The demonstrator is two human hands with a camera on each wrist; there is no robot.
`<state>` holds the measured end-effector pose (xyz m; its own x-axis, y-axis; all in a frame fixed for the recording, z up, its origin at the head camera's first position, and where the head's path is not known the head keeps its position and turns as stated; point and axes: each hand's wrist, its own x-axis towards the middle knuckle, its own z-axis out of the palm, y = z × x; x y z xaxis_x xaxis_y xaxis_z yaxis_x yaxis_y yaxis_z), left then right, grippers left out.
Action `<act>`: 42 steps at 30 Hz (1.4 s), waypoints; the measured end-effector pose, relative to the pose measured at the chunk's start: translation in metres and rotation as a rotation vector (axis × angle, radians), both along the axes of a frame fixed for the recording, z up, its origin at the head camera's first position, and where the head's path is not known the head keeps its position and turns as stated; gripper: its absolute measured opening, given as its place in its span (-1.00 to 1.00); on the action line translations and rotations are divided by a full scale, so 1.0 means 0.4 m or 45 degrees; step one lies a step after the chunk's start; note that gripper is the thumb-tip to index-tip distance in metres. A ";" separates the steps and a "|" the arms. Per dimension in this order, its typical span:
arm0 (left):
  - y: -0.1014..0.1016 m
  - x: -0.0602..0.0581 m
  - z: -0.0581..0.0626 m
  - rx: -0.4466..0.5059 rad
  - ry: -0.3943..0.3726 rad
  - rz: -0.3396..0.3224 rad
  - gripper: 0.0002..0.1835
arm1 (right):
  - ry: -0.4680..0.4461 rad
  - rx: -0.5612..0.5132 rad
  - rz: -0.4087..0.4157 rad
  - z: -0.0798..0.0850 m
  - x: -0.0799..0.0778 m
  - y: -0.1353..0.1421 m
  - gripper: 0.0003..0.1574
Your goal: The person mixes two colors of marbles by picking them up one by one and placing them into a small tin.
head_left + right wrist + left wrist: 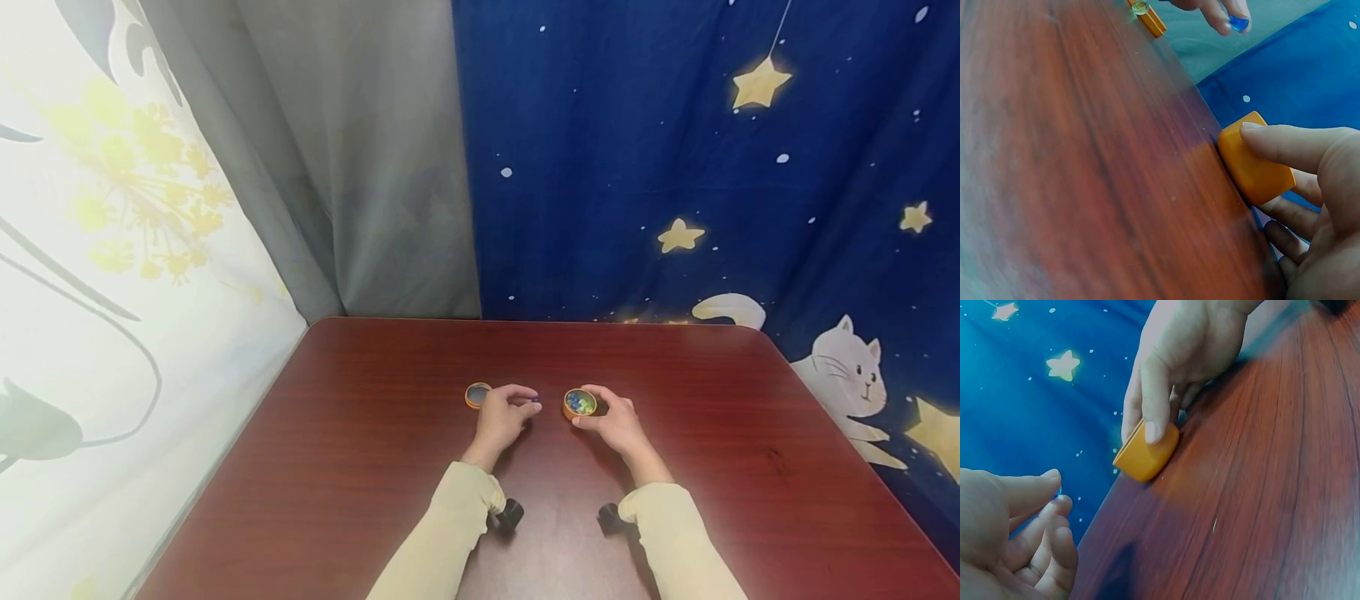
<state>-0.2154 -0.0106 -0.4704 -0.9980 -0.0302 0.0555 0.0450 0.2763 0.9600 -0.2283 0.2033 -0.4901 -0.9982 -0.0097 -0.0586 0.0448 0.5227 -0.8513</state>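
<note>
My left hand [504, 419] pinches a small translucent blue bead [1239, 24] between thumb and fingertips, just above the table. To its right, my right hand [617, 423] grips a small round orange bowl [1146, 453] by its side, thumb on the near wall and fingers around the far side. The bowl stands on the table, its mouth turned up. Blue and yellow-green beads [580, 403] lie inside it, as the head view shows. A second round orange dish [468, 397] with a greyish inside sits beside the left hand, partly covered by it.
In the right wrist view a clear yellowish bead [1140, 7] shows at the second dish. The dark red wooden table [360, 500] has its far edge against grey [397, 208] and blue star-print curtains [585, 233]. Black wrist devices [508, 517] sit at both cuffs.
</note>
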 end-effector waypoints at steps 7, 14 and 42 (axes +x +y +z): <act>0.031 -0.004 -0.013 0.039 -0.011 0.010 -0.86 | -0.002 -0.010 0.008 0.002 0.003 -0.006 -0.21; 0.047 -0.004 -0.023 -0.002 0.024 0.023 -0.85 | -0.010 -0.020 -0.002 0.005 0.002 -0.008 -0.21; 0.107 -0.027 -0.042 -0.152 0.091 -0.005 -0.84 | 0.040 -0.028 0.018 -0.008 -0.007 0.003 -0.24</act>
